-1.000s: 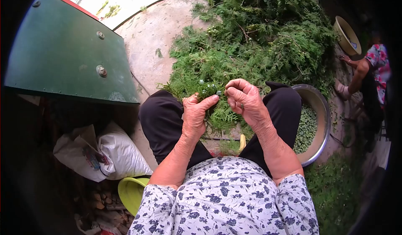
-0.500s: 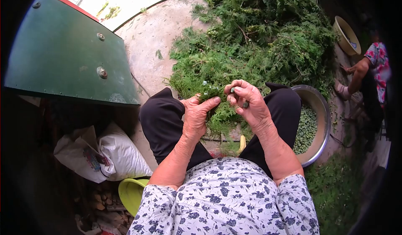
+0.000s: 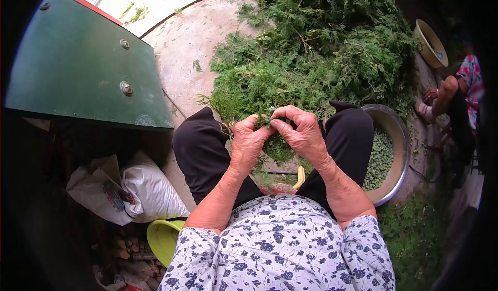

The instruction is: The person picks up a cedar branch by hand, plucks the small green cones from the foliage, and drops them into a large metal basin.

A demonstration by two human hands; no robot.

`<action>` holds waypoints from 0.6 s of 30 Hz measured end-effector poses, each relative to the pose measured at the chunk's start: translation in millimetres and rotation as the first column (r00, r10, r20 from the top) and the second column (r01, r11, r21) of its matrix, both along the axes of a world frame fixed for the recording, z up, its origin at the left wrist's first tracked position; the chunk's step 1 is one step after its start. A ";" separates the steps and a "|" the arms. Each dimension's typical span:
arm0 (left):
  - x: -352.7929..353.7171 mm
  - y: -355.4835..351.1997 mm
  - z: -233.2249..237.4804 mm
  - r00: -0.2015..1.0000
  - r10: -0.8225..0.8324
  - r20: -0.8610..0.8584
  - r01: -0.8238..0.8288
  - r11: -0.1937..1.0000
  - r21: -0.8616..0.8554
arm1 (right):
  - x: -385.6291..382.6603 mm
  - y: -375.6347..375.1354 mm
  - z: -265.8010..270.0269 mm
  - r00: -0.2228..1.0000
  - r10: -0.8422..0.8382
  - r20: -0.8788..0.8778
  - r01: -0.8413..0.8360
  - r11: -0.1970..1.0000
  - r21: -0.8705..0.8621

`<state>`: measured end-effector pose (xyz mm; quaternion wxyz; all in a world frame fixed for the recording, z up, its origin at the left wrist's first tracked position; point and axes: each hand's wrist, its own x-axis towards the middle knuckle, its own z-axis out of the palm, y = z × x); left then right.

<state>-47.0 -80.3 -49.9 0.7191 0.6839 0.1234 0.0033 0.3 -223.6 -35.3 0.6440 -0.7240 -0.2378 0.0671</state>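
Observation:
My left hand (image 3: 247, 142) is closed round a leafy evergreen sprig (image 3: 280, 150), whose fronds hang below and between my hands. My right hand (image 3: 301, 133) meets it, thumb and forefinger pinched at the sprig by a small pale-green cone (image 3: 272, 109). The curled fingers hide the inside of my right palm. Beyond my hands spreads a large heap of cut evergreen branches (image 3: 316, 58). Beside my right knee stands a wide metal basin (image 3: 403, 151) holding many small green cones (image 3: 379, 161).
A green metal panel (image 3: 88, 63) stands at left, above a white sack (image 3: 153, 190) and a yellow-green basin (image 3: 161, 239). A yellow handle (image 3: 300, 178) shows between my legs. At far right are another person (image 3: 469, 83) and a tan basin (image 3: 430, 42).
My right hand has moved left to the sprig and its fingers have closed there. The green cones seen in it before are now hidden. The other person's arm and leg have shifted slightly.

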 end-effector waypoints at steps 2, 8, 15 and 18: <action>0.2 1.2 2.5 0.998 0.009 -0.069 -0.032 0.944 -0.330 | -0.5 -1.6 -1.0 0.999 0.000 -0.038 -0.001 0.999 -0.035; 0.7 5.9 14.9 0.994 -0.022 -0.108 -0.029 0.893 -0.450 | 2.0 -4.1 -4.0 0.996 0.040 -0.077 -0.037 0.998 0.050; -0.7 6.5 5.9 0.996 0.002 -0.084 -0.035 0.915 -0.403 | 3.3 -8.1 -3.6 0.933 0.099 -0.345 -0.058 0.990 0.128; -1.7 8.2 6.3 0.998 -0.042 -0.053 0.029 0.973 -0.229 | 8.7 -10.9 -2.6 0.855 0.075 -0.513 0.044 0.975 0.216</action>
